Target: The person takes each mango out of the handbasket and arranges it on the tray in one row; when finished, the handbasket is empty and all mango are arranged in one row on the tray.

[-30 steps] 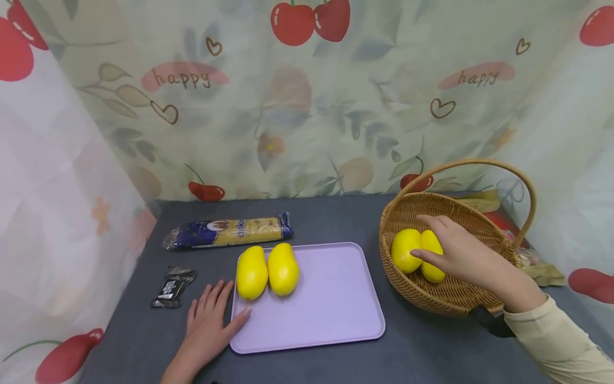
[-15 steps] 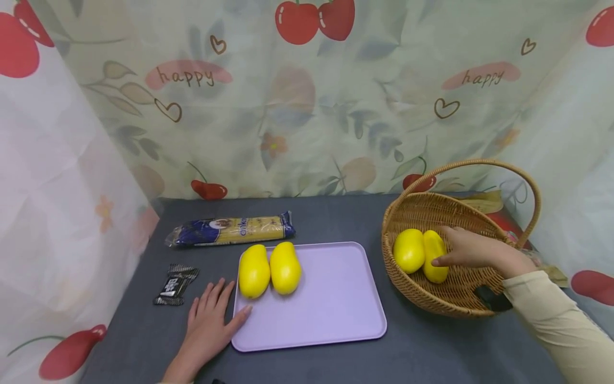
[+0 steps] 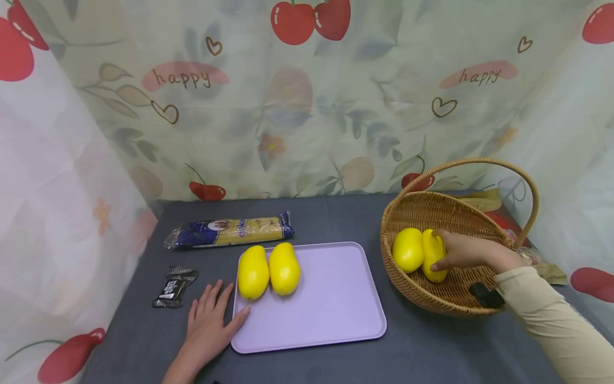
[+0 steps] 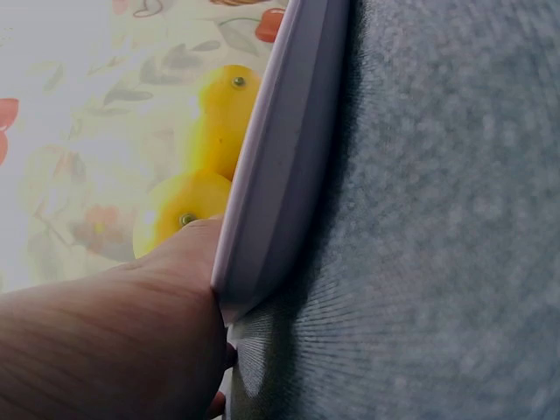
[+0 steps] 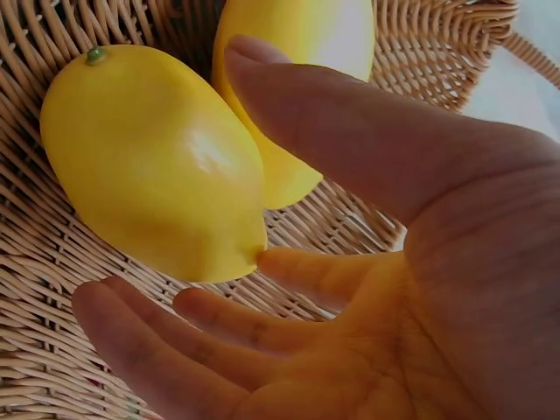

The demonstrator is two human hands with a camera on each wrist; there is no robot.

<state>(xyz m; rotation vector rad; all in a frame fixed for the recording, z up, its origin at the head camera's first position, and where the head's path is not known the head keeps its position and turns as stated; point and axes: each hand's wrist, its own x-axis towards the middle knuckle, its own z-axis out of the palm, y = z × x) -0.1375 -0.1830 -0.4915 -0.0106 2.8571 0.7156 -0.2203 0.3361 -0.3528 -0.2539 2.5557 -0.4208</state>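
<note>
Inside the wicker basket (image 3: pixel 460 304), at the right, lie two yellow mangoes, the left one (image 3: pixel 408 250) and the right one (image 3: pixel 434 258). My right hand (image 3: pixel 462 250) reaches in over the basket's side, its thumb and fingers spread around the right mango. In the right wrist view the thumb is extended above and the fingers lie loosely below a mango (image 5: pixel 153 166), one fingertip right at its end. My left hand (image 3: pixel 206 325) rests with spread fingers by the left edge of the lilac tray (image 3: pixel 331 298), thumb over the rim. Two more mangoes (image 3: pixel 253 272) lie side by side on the tray.
A pack of spaghetti (image 3: pixel 235 230) lies behind the tray. Left of the left hand is a small black wrapped snack (image 3: pixel 174 288). The basket's tall arched handle (image 3: pixel 479 161) rises beside the right arm, and more packages (image 3: pixel 551 273) lie behind the basket.
My right hand has lowered into the basket from above and come in around the right mango. The left hand stays by the tray, and the mangoes have kept their places.
</note>
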